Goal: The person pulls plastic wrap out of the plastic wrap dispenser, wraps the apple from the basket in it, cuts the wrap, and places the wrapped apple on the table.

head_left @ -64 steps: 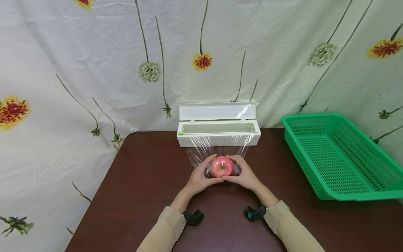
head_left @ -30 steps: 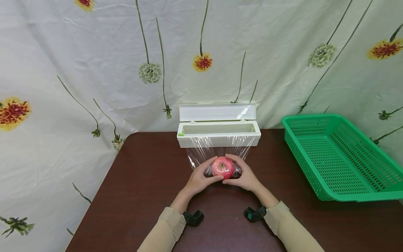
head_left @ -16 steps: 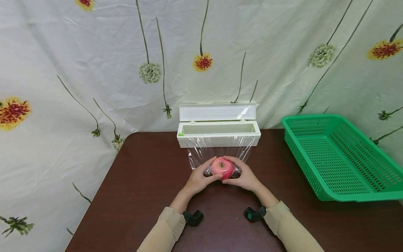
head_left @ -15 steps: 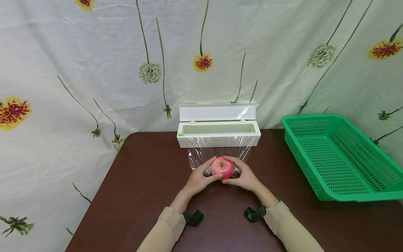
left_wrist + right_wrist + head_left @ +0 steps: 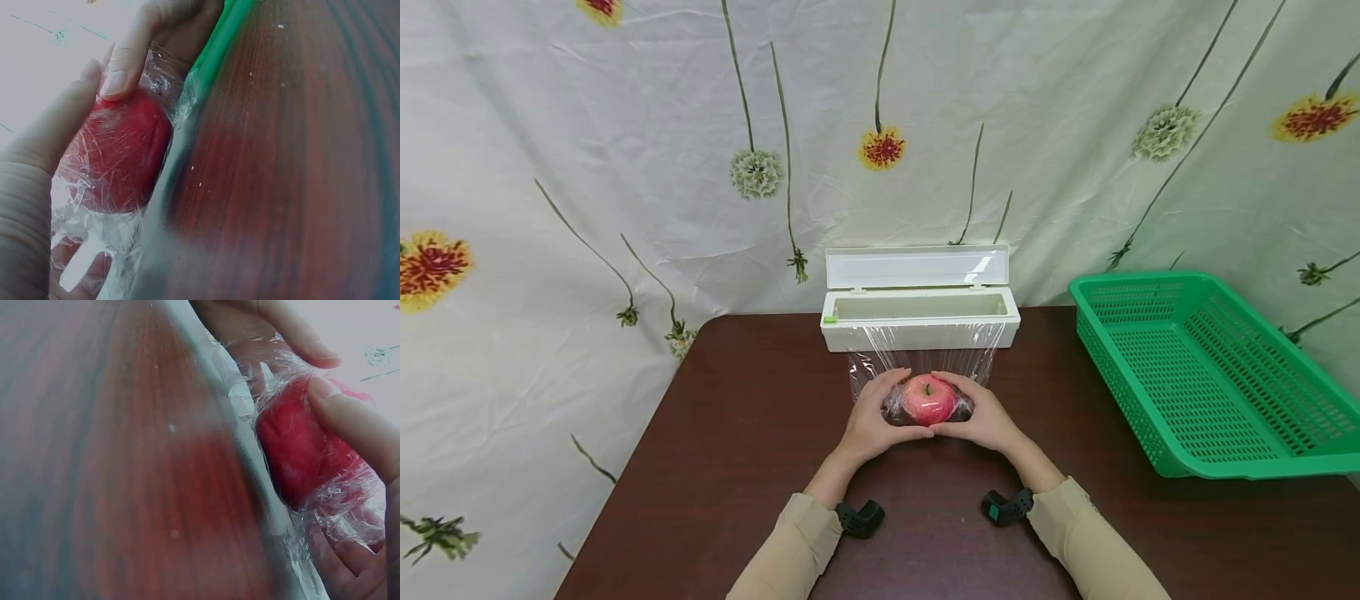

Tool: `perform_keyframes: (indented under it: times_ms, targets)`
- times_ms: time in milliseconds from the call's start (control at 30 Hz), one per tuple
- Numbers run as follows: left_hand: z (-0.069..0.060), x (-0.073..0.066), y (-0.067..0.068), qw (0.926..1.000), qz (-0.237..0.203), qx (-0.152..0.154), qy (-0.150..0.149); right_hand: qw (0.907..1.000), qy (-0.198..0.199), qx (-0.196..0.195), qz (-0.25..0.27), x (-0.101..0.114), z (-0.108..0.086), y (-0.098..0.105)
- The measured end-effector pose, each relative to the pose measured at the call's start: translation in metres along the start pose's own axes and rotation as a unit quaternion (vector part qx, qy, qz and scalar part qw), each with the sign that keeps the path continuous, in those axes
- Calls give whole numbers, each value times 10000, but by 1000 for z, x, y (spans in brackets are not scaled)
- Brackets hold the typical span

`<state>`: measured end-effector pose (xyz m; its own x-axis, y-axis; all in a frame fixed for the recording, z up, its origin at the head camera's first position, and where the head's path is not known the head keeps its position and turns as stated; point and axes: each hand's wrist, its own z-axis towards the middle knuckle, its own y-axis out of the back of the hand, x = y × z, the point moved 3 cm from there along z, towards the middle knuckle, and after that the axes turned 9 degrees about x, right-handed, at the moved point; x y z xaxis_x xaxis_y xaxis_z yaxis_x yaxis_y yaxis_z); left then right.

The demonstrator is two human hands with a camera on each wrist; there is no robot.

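A red apple [image 5: 929, 401] wrapped in clear cling film is held between both hands above the brown table, its stem facing up in the head view. My left hand [image 5: 871, 422] curls round its left side, and my right hand [image 5: 988, 422] curls round its right. The thumb tips meet at the near side. A sheet of cling film [image 5: 928, 357] stretches from the apple to the white cling film dispenser [image 5: 917, 337], whose lid stands raised. Crumpled film bunches at both ends of the apple [image 5: 128, 150] in the left wrist view. In the right wrist view, fingers partly cover the apple [image 5: 297, 440].
A green plastic basket [image 5: 1195, 392] stands on the right of the brown table [image 5: 737, 467]. Behind the table hangs a flowered white cloth [image 5: 662, 125]. A black wrist strap [image 5: 861, 519] sits on the left wrist, and another strap [image 5: 1006, 507] on the right.
The apple has turned slightly, so its stem sits a little differently. My left fingers have shifted outward to the left, and the left thumb has slid down off the apple's front. The film sheet has shifted slightly.
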<state>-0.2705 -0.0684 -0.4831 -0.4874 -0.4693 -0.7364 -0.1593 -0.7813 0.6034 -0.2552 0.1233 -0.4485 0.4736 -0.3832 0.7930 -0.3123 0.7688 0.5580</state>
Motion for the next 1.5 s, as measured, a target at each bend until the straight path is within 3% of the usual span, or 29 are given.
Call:
perform_keyframes:
  times_ms: [167,300,667,900,1167,1400,1500]
  targets:
    - [1,-1,-2,9983,-339,258,-388,9999,-105,65,-16,9,-1,2]
    - [0,-3,-2,9974,-364,412,-459,9997,-217,56,101,10,-1,2]
    - [0,-3,-1,9969,-353,452,-531,9990,-348,63,267,4,-1,2]
    - [-1,-2,0,9973,-319,517,-410,9993,-352,-7,126,6,-3,3]
    - [-2,-3,0,9979,-221,559,-247,9996,243,-115,80,-40,4,-5]
    - [-2,-2,0,9974,-420,592,-21,9995,-167,-108,225,-40,3,-4]
    - [-2,-2,0,9969,-490,613,79,9992,-215,-164,304,-27,1,-1]
